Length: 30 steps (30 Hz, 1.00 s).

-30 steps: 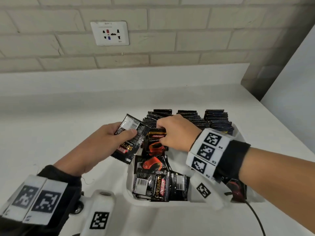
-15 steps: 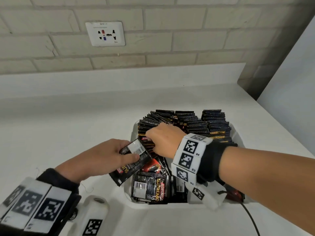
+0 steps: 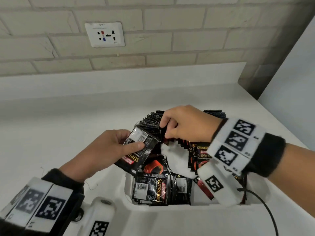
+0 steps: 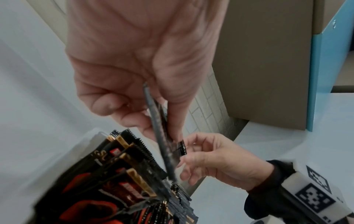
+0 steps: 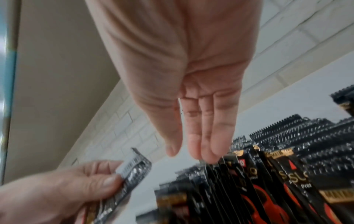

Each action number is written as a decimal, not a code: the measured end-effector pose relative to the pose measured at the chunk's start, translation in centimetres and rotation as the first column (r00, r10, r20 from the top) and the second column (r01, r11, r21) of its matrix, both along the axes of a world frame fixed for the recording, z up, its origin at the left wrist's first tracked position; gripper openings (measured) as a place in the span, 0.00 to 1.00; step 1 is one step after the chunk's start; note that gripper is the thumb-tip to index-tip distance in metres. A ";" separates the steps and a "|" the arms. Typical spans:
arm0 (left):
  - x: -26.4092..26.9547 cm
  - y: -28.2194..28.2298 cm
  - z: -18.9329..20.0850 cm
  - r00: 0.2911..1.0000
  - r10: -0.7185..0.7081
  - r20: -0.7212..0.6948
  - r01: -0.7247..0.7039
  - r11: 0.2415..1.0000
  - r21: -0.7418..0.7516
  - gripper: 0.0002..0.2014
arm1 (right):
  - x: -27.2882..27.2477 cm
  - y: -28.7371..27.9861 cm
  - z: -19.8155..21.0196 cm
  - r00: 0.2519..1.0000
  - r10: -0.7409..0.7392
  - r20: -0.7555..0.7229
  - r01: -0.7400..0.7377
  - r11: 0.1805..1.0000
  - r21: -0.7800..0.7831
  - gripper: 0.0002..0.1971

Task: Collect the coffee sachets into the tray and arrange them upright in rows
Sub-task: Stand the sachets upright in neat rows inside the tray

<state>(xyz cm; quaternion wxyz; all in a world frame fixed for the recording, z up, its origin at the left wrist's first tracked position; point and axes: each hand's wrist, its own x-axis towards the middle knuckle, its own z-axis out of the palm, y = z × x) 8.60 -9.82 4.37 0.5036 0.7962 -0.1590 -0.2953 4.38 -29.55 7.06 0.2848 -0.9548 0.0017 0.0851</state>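
My left hand [image 3: 134,143] pinches a black coffee sachet [image 3: 136,160] between thumb and fingers, tilted over the left rim of the white tray [image 3: 170,208]. The wrist views show this sachet [image 4: 164,151] [image 5: 134,171] edge-on. Just right of it, my right hand [image 3: 164,130] has its nearly straight fingertips [image 5: 206,157] on the tops of the upright sachets in the left row [image 3: 150,121]. Its thumb stands slightly apart, with nothing between. More upright rows [image 5: 277,136] fill the far half. Loose sachets [image 3: 150,188] lie flat in the near half.
The tray sits on a white counter [image 3: 68,116] against a brick wall with a socket [image 3: 104,34]. A white panel [image 3: 289,99] closes the right side. A black cable [image 3: 265,205] runs from my right wrist over the tray's near right corner.
My left hand has lifted its sachet up to the left row, beside the right hand. My right hand has moved up and back along that row, uncovering leaning sachets beneath the wrist.
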 end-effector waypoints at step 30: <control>-5.0 -9.0 1.7 0.997 -0.060 0.052 0.070 0.974 -0.218 0.09 | -9.5 -7.3 1.2 0.926 -0.342 0.160 0.181 0.775 0.606 0.10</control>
